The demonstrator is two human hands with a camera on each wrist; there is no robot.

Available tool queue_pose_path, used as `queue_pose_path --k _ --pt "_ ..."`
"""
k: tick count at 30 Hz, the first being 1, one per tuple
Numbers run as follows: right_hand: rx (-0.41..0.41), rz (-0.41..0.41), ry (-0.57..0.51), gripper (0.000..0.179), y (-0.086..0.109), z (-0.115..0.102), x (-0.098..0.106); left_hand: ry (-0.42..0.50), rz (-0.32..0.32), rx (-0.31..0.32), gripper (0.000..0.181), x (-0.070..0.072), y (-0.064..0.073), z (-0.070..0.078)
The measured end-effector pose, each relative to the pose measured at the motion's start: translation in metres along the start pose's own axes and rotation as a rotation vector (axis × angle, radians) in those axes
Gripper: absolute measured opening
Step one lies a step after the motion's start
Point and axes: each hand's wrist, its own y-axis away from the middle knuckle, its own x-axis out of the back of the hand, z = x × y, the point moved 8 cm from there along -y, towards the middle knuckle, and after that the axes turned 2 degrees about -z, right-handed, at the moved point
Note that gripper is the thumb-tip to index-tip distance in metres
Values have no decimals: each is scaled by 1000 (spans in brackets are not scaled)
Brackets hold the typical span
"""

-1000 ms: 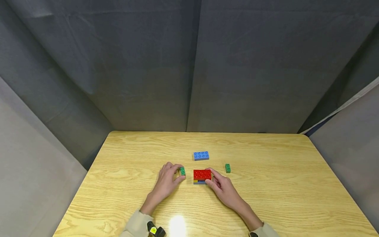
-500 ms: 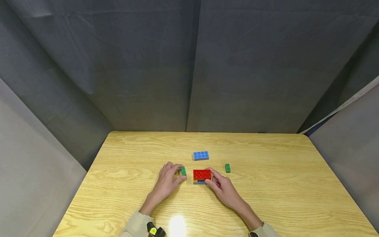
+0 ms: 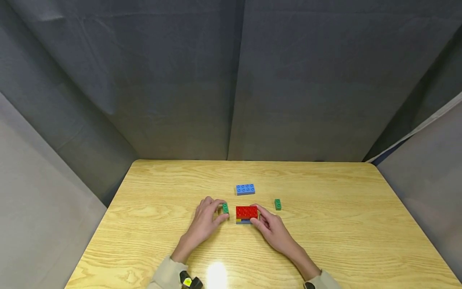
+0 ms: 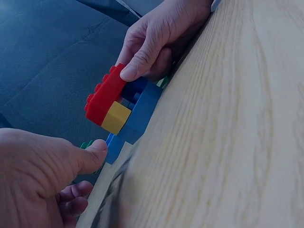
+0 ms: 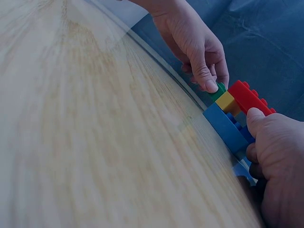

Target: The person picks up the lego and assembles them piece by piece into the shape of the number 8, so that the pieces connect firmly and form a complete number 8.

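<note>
My left hand [image 3: 203, 220] pinches a small green toy brick [image 3: 225, 208] between thumb and fingers, just left of a short stack of bricks. On top of that stack is a red brick [image 3: 246, 212] with two rows of studs, gripped at its right end by my right hand [image 3: 276, 235]. Under the red brick's left end sits a yellow block [image 4: 116, 118], and a long blue brick [image 4: 142, 111] forms the base on the table. A gap shows between red and blue beside the yellow block. My right fingers hide the stack's right end.
Behind the stack lies a loose blue brick [image 3: 245, 189]. A second small green brick [image 3: 278, 204] stands right of it, beyond my right hand. Grey curtains [image 3: 180, 80] hang behind the wooden table [image 3: 343, 224] and at both sides.
My left hand has slid slightly to the right with the green brick, closer to the stack. The right hand and the stack have stayed in place.
</note>
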Motion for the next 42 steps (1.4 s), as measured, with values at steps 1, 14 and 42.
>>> queue_pose_path --k 1,14,42 --pt "-1 -1 0 47 0 0 0 2 -1 1 40 0 0 1" --pt "22 2 -16 43 1 0 1 1 -15 -5 39 1 0 10" --pt "-6 5 0 46 3 1 5 9 -30 -33 40 2 -2 20"
